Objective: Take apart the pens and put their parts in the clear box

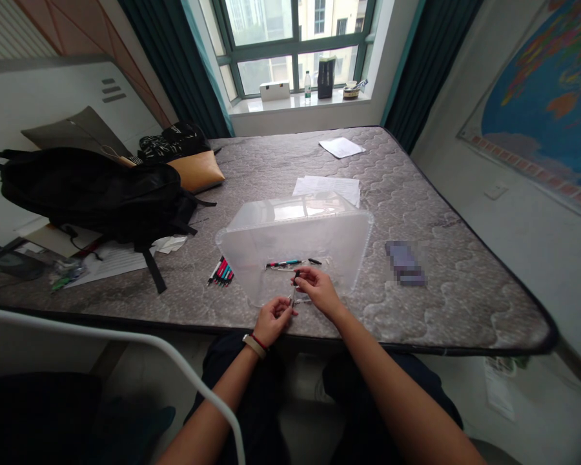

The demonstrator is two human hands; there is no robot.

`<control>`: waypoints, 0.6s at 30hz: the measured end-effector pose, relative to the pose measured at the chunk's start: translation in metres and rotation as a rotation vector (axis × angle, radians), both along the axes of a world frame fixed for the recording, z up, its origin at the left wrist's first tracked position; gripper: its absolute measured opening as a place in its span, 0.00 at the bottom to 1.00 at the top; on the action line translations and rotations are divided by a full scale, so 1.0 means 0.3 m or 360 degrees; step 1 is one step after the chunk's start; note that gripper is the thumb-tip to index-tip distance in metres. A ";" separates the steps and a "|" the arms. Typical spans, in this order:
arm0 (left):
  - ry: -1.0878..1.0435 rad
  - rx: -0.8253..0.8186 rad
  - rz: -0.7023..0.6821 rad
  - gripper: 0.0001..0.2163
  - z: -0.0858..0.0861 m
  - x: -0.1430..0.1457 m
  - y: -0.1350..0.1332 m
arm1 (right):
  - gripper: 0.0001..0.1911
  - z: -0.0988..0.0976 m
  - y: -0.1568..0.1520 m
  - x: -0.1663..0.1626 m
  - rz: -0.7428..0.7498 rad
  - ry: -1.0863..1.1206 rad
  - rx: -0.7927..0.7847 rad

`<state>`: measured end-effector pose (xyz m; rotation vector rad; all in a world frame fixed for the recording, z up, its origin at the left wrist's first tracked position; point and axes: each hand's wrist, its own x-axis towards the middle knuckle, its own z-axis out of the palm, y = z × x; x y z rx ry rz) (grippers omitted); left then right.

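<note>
Between my two hands is a slim pen (294,294) with a clear-looking barrel and a dark upper end. My left hand (274,318), with bands on its wrist, pinches the lower end. The fingers of my right hand (315,287) close on the dark top part. Both hands are at the near opening of a translucent plastic box (252,242), which appears to lie on its side. Inside it are a teal and black pen (285,263), a black pen cap (314,261) and thin pen parts. Several coloured pens (221,272) lie bunched left of the box.
A bare mattress (445,284) bears everything. On its right is a blurred phone-like object (405,263). Papers (329,186) lie behind the box, another sheet (341,147) farther back. A black backpack (87,194) and tan pouch (198,172) are at left. A white tube (174,358) crosses the lower left.
</note>
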<state>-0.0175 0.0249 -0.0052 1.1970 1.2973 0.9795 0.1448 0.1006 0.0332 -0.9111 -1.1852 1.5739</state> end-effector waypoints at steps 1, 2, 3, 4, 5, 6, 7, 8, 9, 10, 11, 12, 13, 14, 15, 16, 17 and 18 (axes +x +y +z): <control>0.0000 0.0000 -0.0004 0.16 -0.003 0.000 0.000 | 0.18 -0.006 0.001 0.001 -0.0021 -0.0004 0.0001; 0.0000 0.0004 -0.0002 0.16 -0.006 -0.001 0.000 | 0.18 -0.012 0.002 0.002 -0.0042 -0.0011 0.0009; 0.0000 0.0010 0.0007 0.16 -0.010 -0.001 0.000 | 0.17 -0.016 0.003 0.003 -0.0062 -0.0020 0.0020; -0.0002 0.0016 0.0018 0.16 -0.013 -0.002 0.000 | 0.17 -0.020 0.003 0.003 -0.0079 -0.0029 0.0030; -0.0004 0.0022 0.0029 0.16 -0.016 -0.002 0.000 | 0.17 -0.022 0.003 0.004 -0.0092 -0.0039 0.0035; -0.0007 0.0026 0.0036 0.16 -0.017 -0.002 0.000 | 0.18 -0.022 0.002 0.004 -0.0100 -0.0045 0.0033; -0.0009 0.0028 0.0037 0.16 -0.018 -0.003 0.000 | 0.19 -0.020 0.001 0.004 -0.0104 -0.0045 0.0019; -0.0010 0.0028 0.0034 0.16 -0.018 -0.003 0.000 | 0.20 -0.017 0.000 0.004 -0.0103 -0.0037 -0.0007; -0.0009 0.0027 0.0029 0.16 -0.018 -0.003 0.000 | 0.21 -0.013 -0.002 0.003 -0.0093 -0.0024 -0.0044; -0.0008 0.0027 0.0025 0.16 -0.017 -0.003 0.000 | 0.22 -0.009 -0.004 0.003 -0.0075 -0.0007 -0.0085; -0.0005 0.0029 0.0021 0.16 -0.016 -0.004 0.000 | 0.23 -0.004 -0.006 0.002 -0.0051 0.0009 -0.0124; -0.0004 0.0032 0.0017 0.16 -0.016 -0.004 0.000 | 0.23 0.000 -0.007 0.001 -0.0026 0.0022 -0.0153; -0.0005 0.0036 0.0012 0.16 -0.015 -0.004 0.000 | 0.22 0.004 -0.009 0.000 -0.0008 0.0029 -0.0168; -0.0008 0.0039 0.0008 0.16 -0.015 -0.004 0.000 | 0.21 0.009 -0.009 -0.001 0.0002 0.0031 -0.0169; -0.0014 0.0041 0.0008 0.16 -0.015 -0.004 0.000 | 0.20 0.013 -0.010 -0.001 0.0004 0.0035 -0.0160; -0.0018 0.0043 0.0009 0.16 -0.015 -0.004 -0.001 | 0.20 0.018 -0.010 -0.002 -0.0008 0.0043 -0.0151; -0.0018 0.0046 0.0010 0.16 -0.015 -0.004 -0.001 | 0.19 0.023 -0.009 -0.001 -0.0033 0.0058 -0.0143; -0.0015 0.0051 0.0010 0.16 -0.015 -0.004 -0.001 | 0.19 0.028 -0.008 0.001 -0.0069 0.0082 -0.0138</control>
